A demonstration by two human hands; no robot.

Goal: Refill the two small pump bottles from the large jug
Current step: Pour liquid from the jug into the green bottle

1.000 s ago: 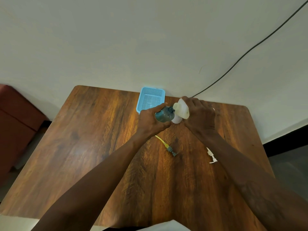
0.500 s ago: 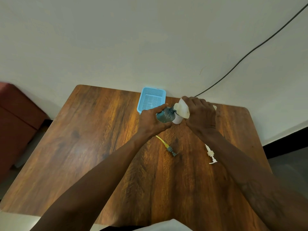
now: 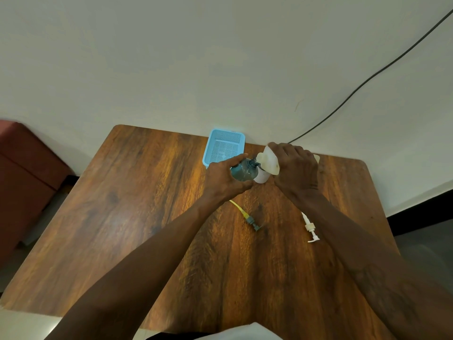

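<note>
The large jug (image 3: 269,161) is white and tipped over. Its mouth is right at the neck of the small see-through bottle (image 3: 242,171). The right hand (image 3: 295,168) holds the jug from on top, fingers curled tight round it. The left hand (image 3: 224,179) has its fingers and thumb wrapped round the small bottle, at the far side of the tabletop (image 3: 147,217). I cannot tell if that bottle stands on the wood or is lifted.

The white bottle (image 3: 261,177) stands just beside it, under the jug. The jug looks like thin, soft plastic, so a hard squeeze might make it squirt. It may be heavy if full, so a grip round its middle seems best. The small bottle looks light and may get slippery if drips run down it. Holding it round its belly seems safe.

The yellow-tube pump (image 3: 246,214) and the white pump (image 3: 310,228) lie loose on the tabletop.
</note>
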